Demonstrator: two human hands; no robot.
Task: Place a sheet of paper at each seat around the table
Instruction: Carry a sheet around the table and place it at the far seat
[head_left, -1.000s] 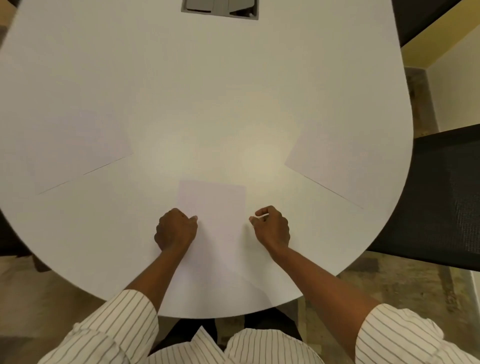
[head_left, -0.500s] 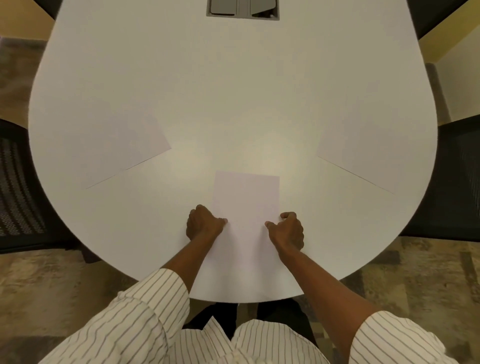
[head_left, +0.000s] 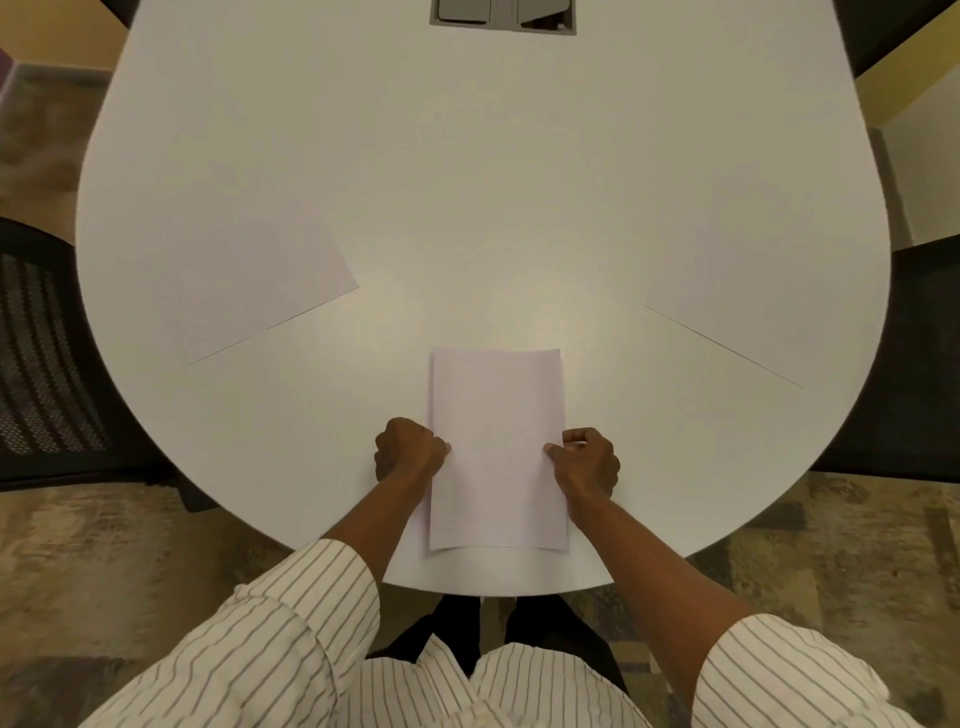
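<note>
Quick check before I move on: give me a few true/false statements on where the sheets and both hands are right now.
1. Three sheets lie on the table. True: the left sheet, the right sheet and the near sheet.
2. The left hand is lifted clear of the near sheet. False: its fingertips touch the sheet's left edge.
3. The right hand touches the near sheet's right edge. True.
4. The near sheet hangs over the table edge. False: it lies wholly on the table.
5. A black mesh chair stands at the left. True.
</note>
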